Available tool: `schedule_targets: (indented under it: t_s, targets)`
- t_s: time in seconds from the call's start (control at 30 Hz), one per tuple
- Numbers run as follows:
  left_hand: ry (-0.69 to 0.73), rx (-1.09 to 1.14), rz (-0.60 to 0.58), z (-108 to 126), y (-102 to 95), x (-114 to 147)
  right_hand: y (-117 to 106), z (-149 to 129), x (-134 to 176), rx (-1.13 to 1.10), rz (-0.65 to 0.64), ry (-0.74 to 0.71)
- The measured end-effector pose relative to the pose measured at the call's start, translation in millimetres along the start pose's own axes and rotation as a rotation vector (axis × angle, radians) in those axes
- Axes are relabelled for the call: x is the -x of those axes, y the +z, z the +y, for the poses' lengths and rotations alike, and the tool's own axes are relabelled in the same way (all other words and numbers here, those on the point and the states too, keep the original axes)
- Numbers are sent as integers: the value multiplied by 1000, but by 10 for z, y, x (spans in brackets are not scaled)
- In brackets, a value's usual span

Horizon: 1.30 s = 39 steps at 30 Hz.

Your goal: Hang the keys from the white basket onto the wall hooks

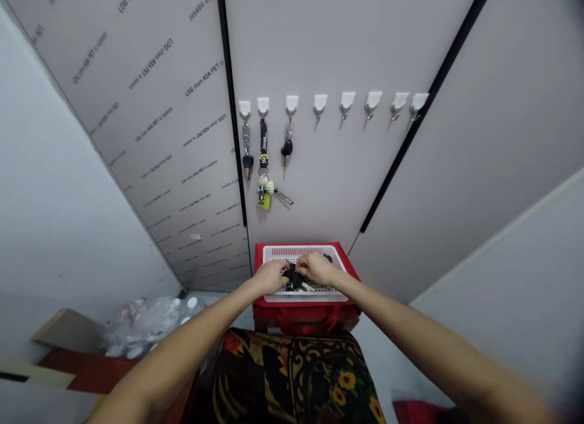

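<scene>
Both my hands reach into a white plastic basket [269, 297] that sits on a red box or bag [259, 257]. My left hand [272, 277] has its fingers closed at a dark bunch of keys [297, 280]. On the other side of the bunch is my right hand [318, 269], its fingers pinched against the same dark pieces. Which piece each hand grips is too small to make out exactly. Another dark item [328, 258] lies at the basket's back right, partly behind my right hand.
White hooks [320, 101] run in a row along the panel. From the left ones hang a key [247, 161], a black strap [263, 143] with green charms, and another key [286, 148]. Plastic-wrapped bottles [150, 320] stand at lower left.
</scene>
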<state>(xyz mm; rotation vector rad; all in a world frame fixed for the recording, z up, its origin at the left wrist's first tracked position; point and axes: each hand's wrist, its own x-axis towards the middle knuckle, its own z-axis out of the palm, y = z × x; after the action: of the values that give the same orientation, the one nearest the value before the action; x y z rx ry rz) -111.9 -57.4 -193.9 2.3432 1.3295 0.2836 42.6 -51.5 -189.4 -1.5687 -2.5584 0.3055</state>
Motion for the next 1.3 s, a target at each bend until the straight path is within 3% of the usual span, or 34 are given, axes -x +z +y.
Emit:
schedule_targets:
  t_s: [0.13,0.3,0.43,0.53,0.8,0.93,1.1,1.3]
  targets:
    - [4,206,19,14,32,-68,-188,-10,16,-179,95,37]
    - [77,619,111,105,4,-173,-435,-55,-21,-477,182,132]
    - [56,890,144,229,-178,-255,-701,-88,-78,-694,219,191]
    - [20,979,233,341,-427,-351,-1004,-100,-154,-764,317,189]
    - [111,868,511,857,-1398,-823,-2050,-35,-554,-691,777,175]
    - [78,686,641,1026,-1731,-1103,-2417,29,-760,-534,928,248]
    - [34,549,670,1040,-1839,-1284,-2643,55,-908,-229,946,366]
    - [-7,504,642,968,-1766,-1302,-2639,-11,-953,-110,849,410]
